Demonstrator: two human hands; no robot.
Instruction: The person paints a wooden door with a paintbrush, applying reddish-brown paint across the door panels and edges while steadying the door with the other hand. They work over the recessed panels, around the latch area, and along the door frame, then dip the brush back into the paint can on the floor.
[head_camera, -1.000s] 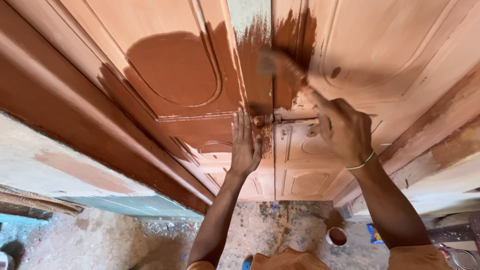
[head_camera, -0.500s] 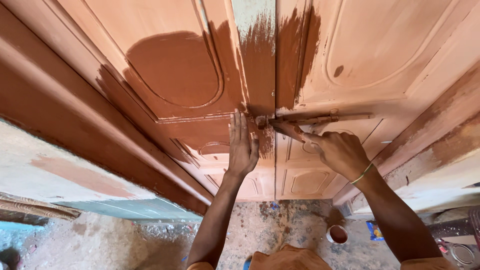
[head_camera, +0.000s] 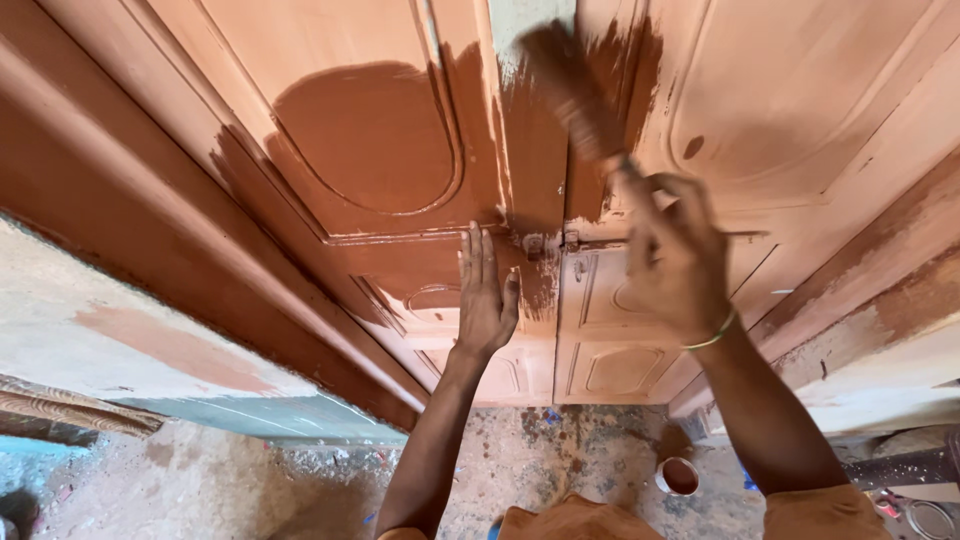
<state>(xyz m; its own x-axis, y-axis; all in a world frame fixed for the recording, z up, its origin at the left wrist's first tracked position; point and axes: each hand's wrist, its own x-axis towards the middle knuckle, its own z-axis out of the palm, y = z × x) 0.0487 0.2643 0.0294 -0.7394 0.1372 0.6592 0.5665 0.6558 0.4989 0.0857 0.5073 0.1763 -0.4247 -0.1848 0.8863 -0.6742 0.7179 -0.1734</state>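
A double wooden door (head_camera: 800, 110) with raised panels fills the view, partly coated in wet red-brown paint (head_camera: 370, 130) on its left leaf and along the middle seam. My left hand (head_camera: 485, 295) lies flat and open against the left leaf, next to the metal latch (head_camera: 545, 243). My right hand (head_camera: 675, 255) is closed on a paintbrush (head_camera: 575, 90), blurred with motion. The brush bristles point up along the middle seam, over the streaked paint on the right leaf.
A dark painted door frame (head_camera: 150, 250) runs down the left, beside a pale plastered wall (head_camera: 110, 340). A small open tin of brown paint (head_camera: 680, 476) stands on the paint-flecked floor (head_camera: 560, 440) at the door's foot. Another round container (head_camera: 932, 520) sits at lower right.
My right hand has swept the brush from the latch level up along the middle seam. My left hand has stayed pressed flat on the door.
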